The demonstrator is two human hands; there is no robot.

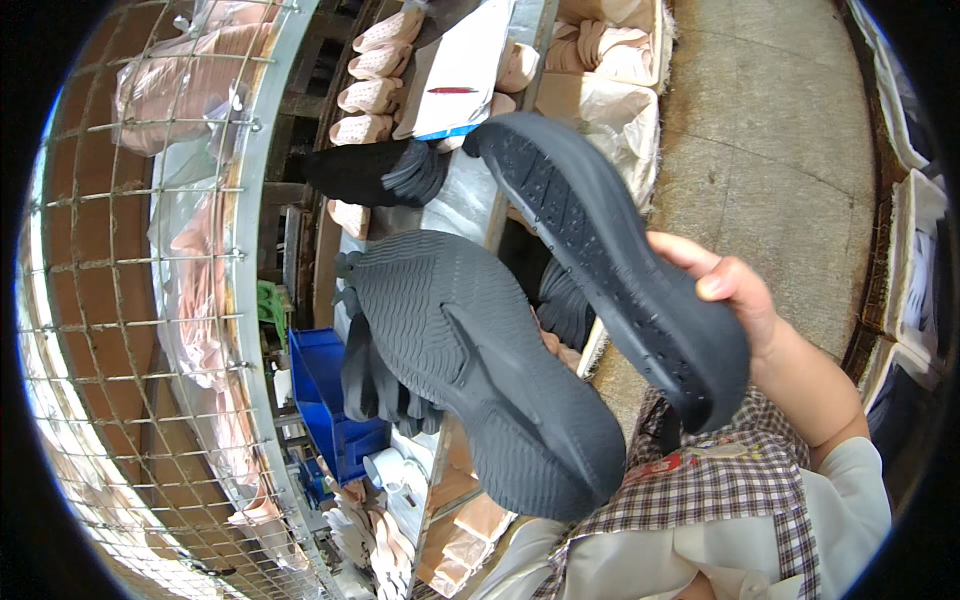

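Observation:
My right hand [725, 290] grips the edge of a dark grey shoe sole [610, 240], thumb on the near face and fingers behind. That sole is tilted, showing its black recessed inner side with small wet-looking spots. Beside it on the left, a second dark grey shoe sole [470, 350] is raised close to the camera, its wavy tread facing me. My left hand does not show; what supports this second sole is hidden. Behind it, several dark sole-like pieces [385, 385] are partly covered. A black stack of soles [380, 172] lies farther back on the bench.
Pale pink perforated clogs [370, 95] line the bench beside white papers [455, 75] with a red pen [453, 90]. A blue bin [325, 400] stands at the left, near a wire mesh [150, 320]. Lined crates [605, 125] stand behind; more white crates [915, 260] are at the right.

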